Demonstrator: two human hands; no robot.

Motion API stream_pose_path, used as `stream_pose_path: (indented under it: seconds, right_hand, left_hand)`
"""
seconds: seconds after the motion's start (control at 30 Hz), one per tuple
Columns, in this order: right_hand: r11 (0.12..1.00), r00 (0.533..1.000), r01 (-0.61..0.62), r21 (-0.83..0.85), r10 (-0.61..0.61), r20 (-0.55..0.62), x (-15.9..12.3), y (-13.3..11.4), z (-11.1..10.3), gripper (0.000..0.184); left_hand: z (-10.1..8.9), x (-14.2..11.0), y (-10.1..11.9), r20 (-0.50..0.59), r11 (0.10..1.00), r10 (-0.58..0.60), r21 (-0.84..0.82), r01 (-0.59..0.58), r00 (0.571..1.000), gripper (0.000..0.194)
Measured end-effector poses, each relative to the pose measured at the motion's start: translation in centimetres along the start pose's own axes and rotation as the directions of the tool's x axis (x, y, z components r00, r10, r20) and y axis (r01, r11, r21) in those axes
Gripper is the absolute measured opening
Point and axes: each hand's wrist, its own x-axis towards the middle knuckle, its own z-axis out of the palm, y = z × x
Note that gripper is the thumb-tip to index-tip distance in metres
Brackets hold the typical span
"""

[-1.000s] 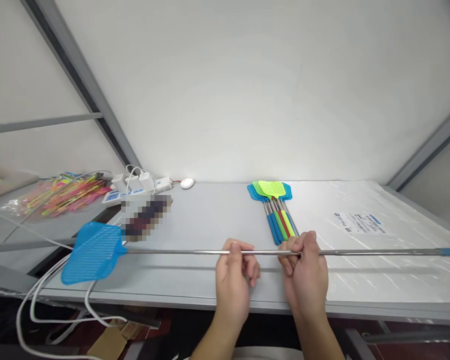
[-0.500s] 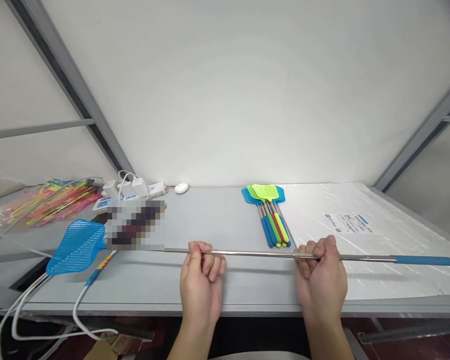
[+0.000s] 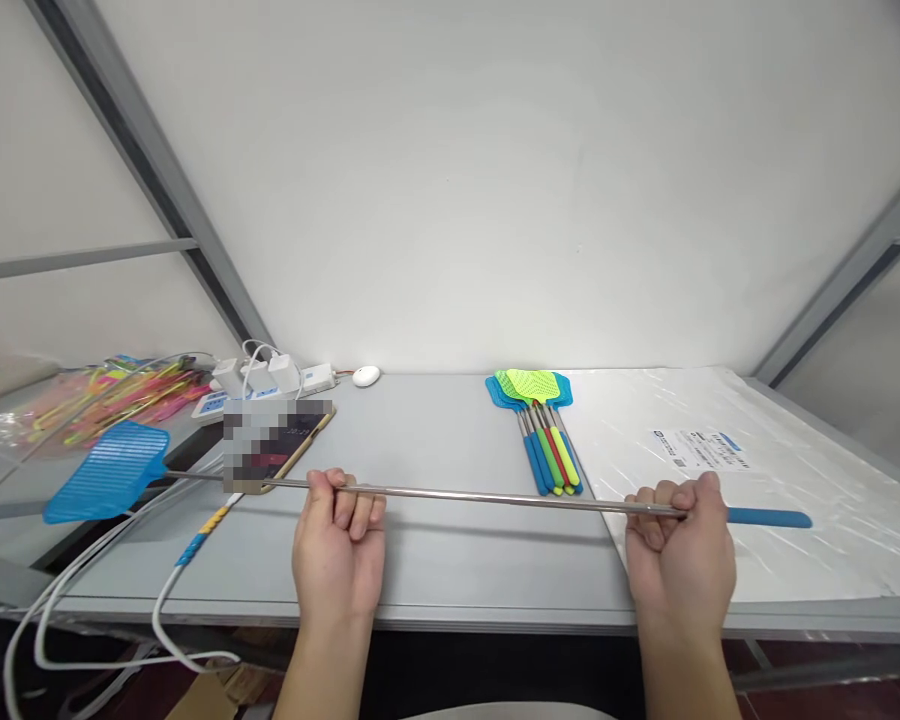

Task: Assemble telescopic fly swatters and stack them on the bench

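Note:
A blue fly swatter with a long metal shaft (image 3: 480, 496) is held level above the table's front. Its perforated blue head (image 3: 109, 475) hangs out at the far left, and its blue handle (image 3: 769, 517) sticks out at the right. My left hand (image 3: 341, 540) is closed round the shaft left of centre. Near the handle, my right hand (image 3: 682, 550) has its fingers wrapped round the same shaft. Behind the shaft lies a fanned stack of fly swatters (image 3: 544, 430) with blue, green and yellow heads and blue, green, red and yellow grips.
On the left are a phone (image 3: 300, 440), partly blurred out, a power strip with white chargers (image 3: 281, 372) and white cables (image 3: 166, 600). A clear bag of colourful items (image 3: 131, 395) lies beyond. White wrapping with a label (image 3: 701, 450) covers the table's right side.
My hands have moved farther apart, the left one leftward and the right one rightward. The swatter's head and handle have both shifted left, and the handle end now lies closer to my right hand.

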Motion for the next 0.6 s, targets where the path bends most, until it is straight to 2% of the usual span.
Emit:
stream_pose_path:
  seconds: [0.27,0.4,0.6]
  right_hand:
    - [0.999,0.999,-0.042,0.024,0.041,0.015,0.0,0.4,0.8,0.039]
    - [0.999,0.999,-0.030,0.029,0.029,0.024,0.9,0.1,0.2,0.039]
    - [0.999,0.999,0.042,0.008,-0.042,0.003,2.3,-1.1,-1.0,0.036]
  left_hand:
    - [0.0,0.2,1.1,-0.021,1.000,0.010,-0.020,-0.010,1.000,0.018]
    - [0.4,-0.7,-0.2,-0.020,0.999,0.048,0.018,-0.048,0.999,0.021]
    - [2.0,-2.7,-2.5,0.025,0.994,0.017,0.108,-0.019,1.000,0.024]
